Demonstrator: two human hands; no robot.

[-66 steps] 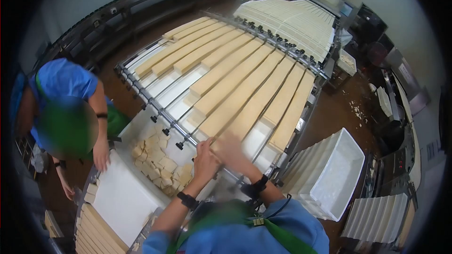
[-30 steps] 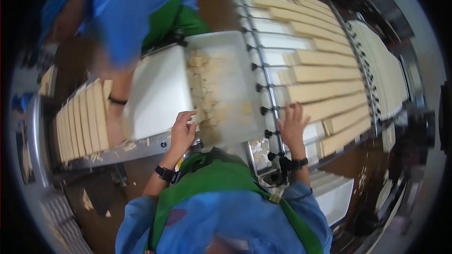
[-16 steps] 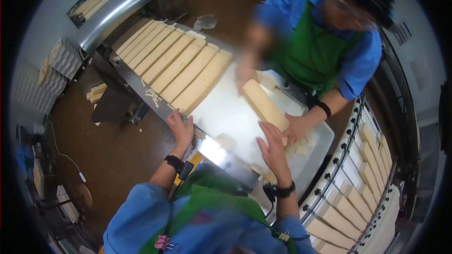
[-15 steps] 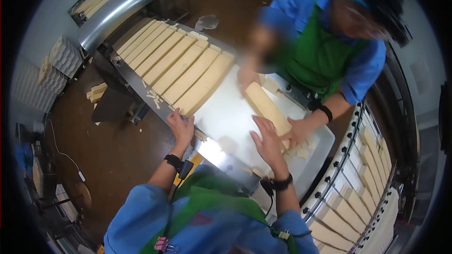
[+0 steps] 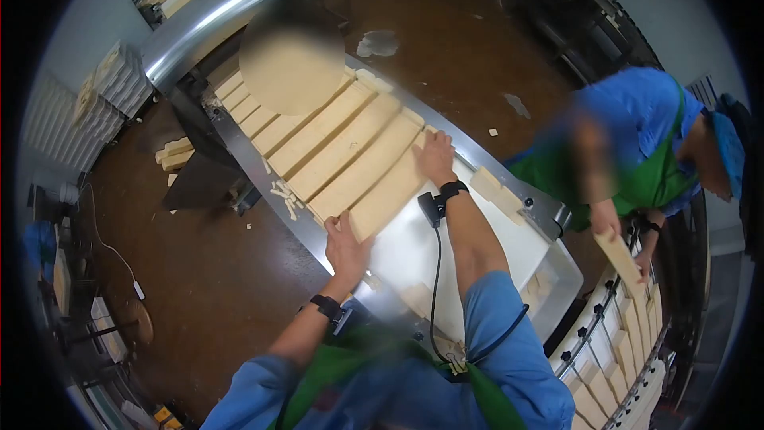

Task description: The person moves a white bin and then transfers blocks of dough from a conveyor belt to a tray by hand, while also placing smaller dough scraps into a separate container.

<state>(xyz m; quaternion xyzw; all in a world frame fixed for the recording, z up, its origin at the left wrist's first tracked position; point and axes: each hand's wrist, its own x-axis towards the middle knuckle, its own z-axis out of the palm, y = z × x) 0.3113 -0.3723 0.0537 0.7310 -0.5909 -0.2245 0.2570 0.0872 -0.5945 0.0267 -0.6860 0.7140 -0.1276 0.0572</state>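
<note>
A row of long, pale yellow, dough-like slabs lies side by side across the white conveyor belt (image 5: 398,253). The nearest pale yellow slab (image 5: 390,193) is between my two hands. My left hand (image 5: 347,248) grips its near end, fingers curled over the edge. At the far end, my right hand (image 5: 436,159) has its fingers bent over the slab's end. Both slab ends are partly covered by my fingers. Other slabs (image 5: 338,147) lie just beyond this one, some hidden by a round blurred patch.
A co-worker (image 5: 645,135) on the right holds a slab over a rack (image 5: 593,350) of similar slabs. A curved metal hood (image 5: 227,24) spans the belt's far end. Small scraps (image 5: 284,195) lie along the belt's left edge. White trays (image 5: 115,84) are stacked at left.
Both my hands have moved onto the nearest slab, the right one crossing to its far end. The co-worker has gone from the belt to the rack on the right, carrying a slab.
</note>
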